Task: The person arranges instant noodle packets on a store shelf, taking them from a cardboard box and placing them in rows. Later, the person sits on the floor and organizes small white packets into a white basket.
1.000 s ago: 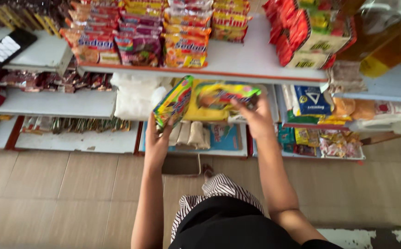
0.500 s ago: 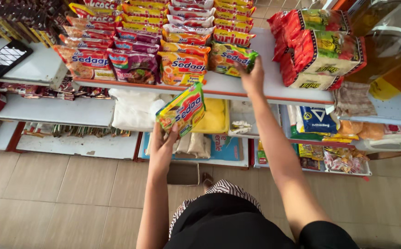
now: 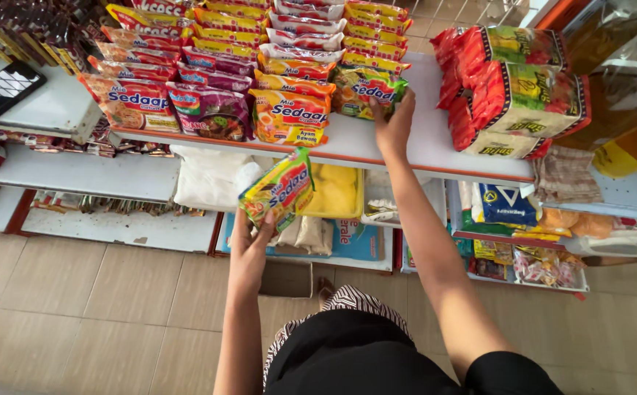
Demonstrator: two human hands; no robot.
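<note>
My left hand [image 3: 249, 245] grips a small stack of yellow-green noodle packets [image 3: 278, 189], held in the air below the top shelf. Stretched up to the white top shelf [image 3: 435, 139], my right hand [image 3: 394, 124] rests its fingers on a green noodle packet [image 3: 366, 89] lying at the right end of a row of packets. To its left lie yellow noodle packets [image 3: 290, 115], purple ones [image 3: 212, 110] and orange ones [image 3: 132, 101], each row stacked back along the shelf.
Red and green snack bags [image 3: 512, 88] fill the shelf's right end, with bottles of yellow liquid [image 3: 626, 80] beyond. Lower shelves hold a white sack [image 3: 205, 179], a yellow tub [image 3: 336, 190] and assorted packets [image 3: 545, 260]. Tiled floor [image 3: 91, 307] lies below.
My right hand has carried a green packet from the bundle up onto the top shelf and set it at the row's right end. My left hand lowered slightly with the remaining packets.
</note>
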